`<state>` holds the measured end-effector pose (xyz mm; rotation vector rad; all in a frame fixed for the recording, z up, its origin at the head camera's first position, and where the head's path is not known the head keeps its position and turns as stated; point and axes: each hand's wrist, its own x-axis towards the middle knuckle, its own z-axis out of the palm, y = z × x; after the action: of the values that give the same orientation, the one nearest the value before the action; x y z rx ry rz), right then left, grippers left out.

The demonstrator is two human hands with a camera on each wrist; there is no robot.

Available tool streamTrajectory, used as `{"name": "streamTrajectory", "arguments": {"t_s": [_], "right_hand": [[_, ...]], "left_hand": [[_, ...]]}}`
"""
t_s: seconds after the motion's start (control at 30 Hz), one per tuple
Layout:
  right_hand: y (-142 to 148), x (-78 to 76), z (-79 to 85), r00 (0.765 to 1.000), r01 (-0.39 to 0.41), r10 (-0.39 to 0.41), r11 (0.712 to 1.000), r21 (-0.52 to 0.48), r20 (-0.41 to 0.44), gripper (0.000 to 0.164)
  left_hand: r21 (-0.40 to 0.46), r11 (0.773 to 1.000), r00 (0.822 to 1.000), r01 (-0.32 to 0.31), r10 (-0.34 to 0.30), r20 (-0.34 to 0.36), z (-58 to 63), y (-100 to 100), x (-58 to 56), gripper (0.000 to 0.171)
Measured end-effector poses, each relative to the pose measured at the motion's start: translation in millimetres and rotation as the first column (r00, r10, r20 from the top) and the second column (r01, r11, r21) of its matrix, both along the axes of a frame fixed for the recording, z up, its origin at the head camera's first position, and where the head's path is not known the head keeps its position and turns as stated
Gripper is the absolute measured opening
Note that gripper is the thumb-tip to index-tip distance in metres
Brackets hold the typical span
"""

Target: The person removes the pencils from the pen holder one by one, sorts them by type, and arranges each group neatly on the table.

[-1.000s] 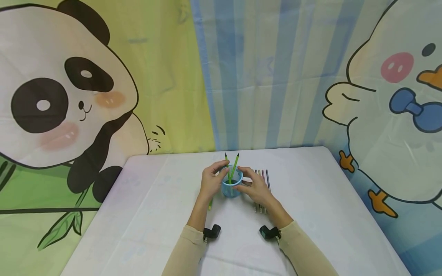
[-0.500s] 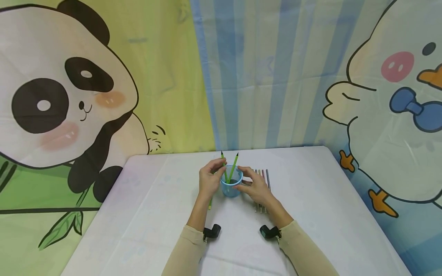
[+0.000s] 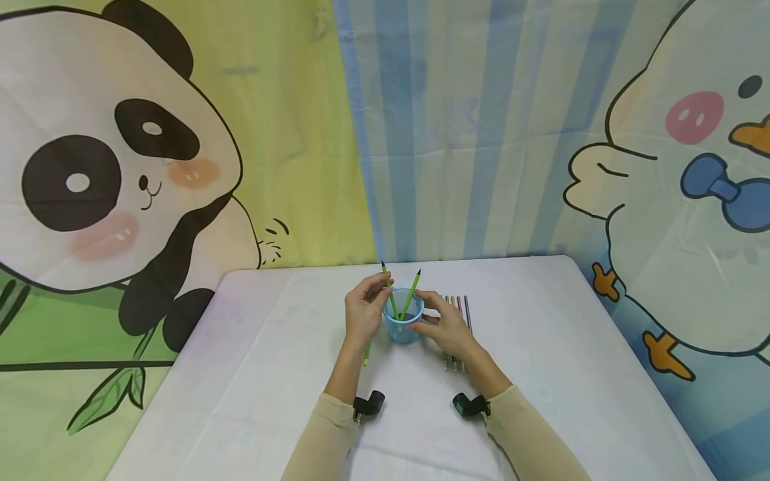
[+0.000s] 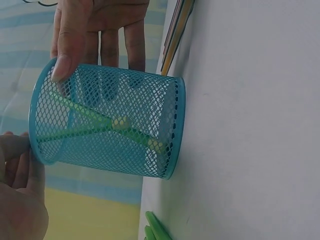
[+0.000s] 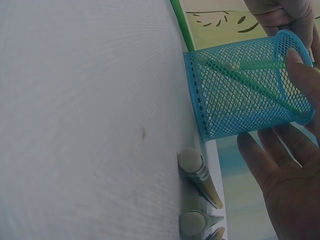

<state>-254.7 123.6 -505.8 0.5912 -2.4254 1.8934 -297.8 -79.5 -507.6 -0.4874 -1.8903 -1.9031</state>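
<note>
A light blue mesh pen cup (image 3: 402, 332) stands on the white table, and my right hand (image 3: 446, 325) grips its right side, thumb near the rim. Two green pencils lean apart in the cup with their dark points up. At the rim's left side, my left hand (image 3: 363, 312) pinches the left green pencil (image 3: 393, 300) between thumb and fingers. The other green pencil (image 3: 412, 294) slants to the right, untouched. Through the mesh in the left wrist view, the pale pencil ends (image 4: 156, 145) show inside the cup, one lower than the other.
More green pencils (image 4: 157, 227) lie on the table left of the cup, partly hidden by the left hand in the head view. A row of several slim pencils or pens (image 3: 466, 311) lies to the right, behind the right hand. A printed curtain (image 3: 445, 133) hangs behind the table.
My left hand has shifted slightly left, and the point of its pencil has moved left and up. The other pencil now tilts a little farther right. The right hand and cup stay nearly still.
</note>
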Motion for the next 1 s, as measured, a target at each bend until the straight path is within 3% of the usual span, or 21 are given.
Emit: {"name": "streamTrajectory", "arguments": {"t_s": [0.27, 0.57, 1.0], "right_hand": [[0, 0.6, 1.2, 1.000, -0.007, 0.007, 1.000, -0.010, 0.002, 0.069], [-2, 1.7, 1.6, 1.000, 0.006, -0.006, 1.000, 0.000, 0.003, 0.070], [-1, 1.8, 1.7, 1.000, -0.007, 0.007, 1.000, -0.014, 0.003, 0.071]], "left_hand": [[0.019, 1.000, 0.999, -0.004, 0.005, -0.043, 7.9, -3, 2.9, 0.028], [0.044, 0.999, 0.999, -0.022, 0.024, -0.035, 16.3, -5, 6.6, 0.028], [0.061, 0.997, 0.998, -0.049, 0.052, -0.045, 18.9, -6, 8.2, 0.028]]}}
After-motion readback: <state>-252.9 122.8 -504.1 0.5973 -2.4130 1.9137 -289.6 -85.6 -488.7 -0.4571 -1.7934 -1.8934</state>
